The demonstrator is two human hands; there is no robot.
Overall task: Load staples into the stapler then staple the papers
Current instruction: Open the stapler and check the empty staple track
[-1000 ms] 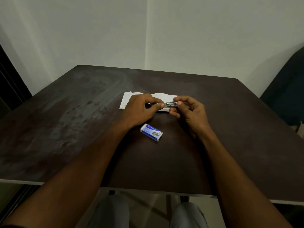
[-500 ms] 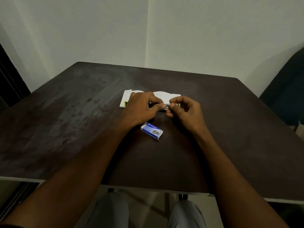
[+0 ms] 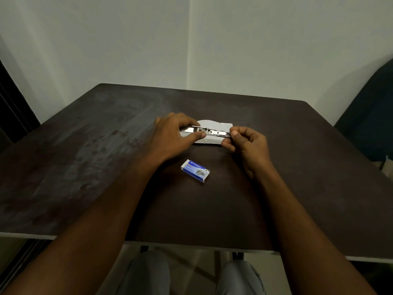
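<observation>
Over papers (image 3: 214, 133), hand-held stapler (image 3: 209, 132).

Plain pale walls (image 3: 276, 43) meeting at corner behind table. Dark brown table (image 3: 85, 167), scuffed and smudged on left, pale edge along near side. Dark chair (image 3: 370, 124) at right. Dark frame (image 3: 12, 107) at left. Dim light.

Person, seen from the head-worn camera. Both forearms are bare from the lower corners of the frame up to the wrists; no sleeve, watch or bracelet shows on either. The left hand (image 3: 174, 135) and right hand (image 3: 247, 145), at mid-frame, carry no visible rings or gloves. At the bottom centre of the frame, two knees in grey trousers (image 3: 146, 273) appear below the near edge.
</observation>
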